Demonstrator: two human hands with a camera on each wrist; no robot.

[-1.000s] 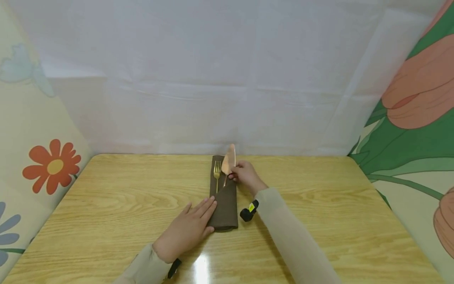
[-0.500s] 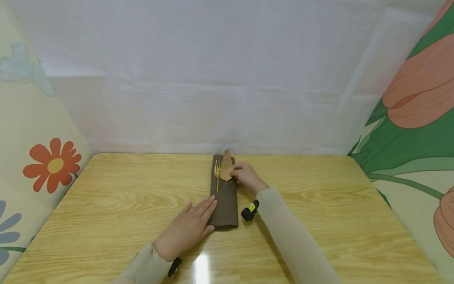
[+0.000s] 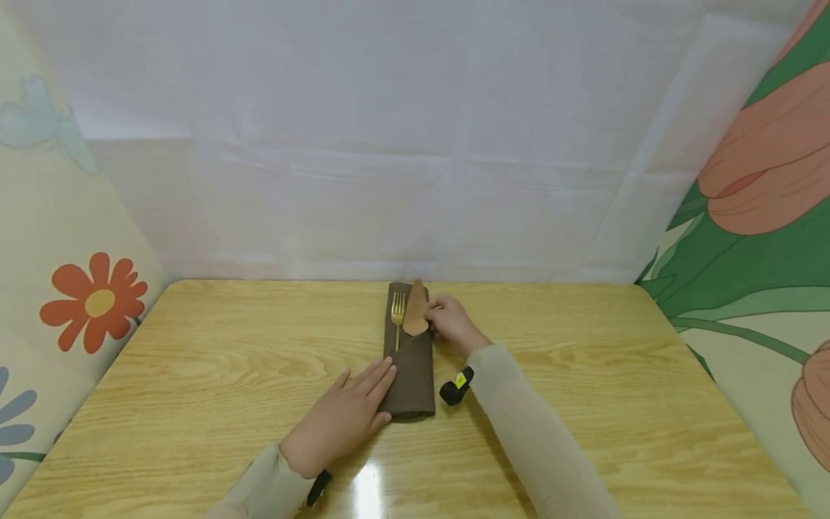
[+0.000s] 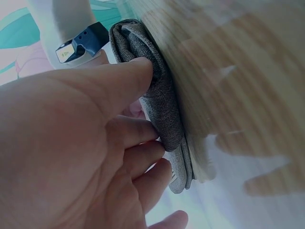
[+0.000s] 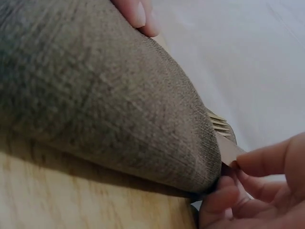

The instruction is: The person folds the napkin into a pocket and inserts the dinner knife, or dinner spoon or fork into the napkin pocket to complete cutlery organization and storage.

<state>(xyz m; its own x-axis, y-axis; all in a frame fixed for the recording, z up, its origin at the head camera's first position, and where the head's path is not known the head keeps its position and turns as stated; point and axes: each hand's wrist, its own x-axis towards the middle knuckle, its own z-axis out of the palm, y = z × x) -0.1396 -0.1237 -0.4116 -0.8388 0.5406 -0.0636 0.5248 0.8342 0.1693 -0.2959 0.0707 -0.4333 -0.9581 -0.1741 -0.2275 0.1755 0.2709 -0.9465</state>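
A folded dark brown cloth napkin (image 3: 412, 382) lies on the table, its diagonal flap forming a pocket. From the pocket's left part stand the tines of a gold fork (image 3: 398, 308). Beside it, a copper-coloured cake server (image 3: 416, 310) shows only its blade, with the handle hidden under the flap. My right hand (image 3: 452, 321) pinches the blade's right edge between thumb and fingers, seen close in the right wrist view at the server's blade (image 5: 229, 149). My left hand (image 3: 344, 422) rests with straight fingers on the napkin's lower left edge, thumb near its bottom.
The wooden table (image 3: 214, 360) ends at a white cloth backdrop (image 3: 363, 144) just behind the napkin. Painted floral panels (image 3: 765, 238) stand at both sides. A black wrist device (image 3: 457, 386) hangs by my right sleeve.
The cake server has slid down into the napkin pocket and now lies flatter; its visible stem has gone under the flap. My left hand has stayed in place.
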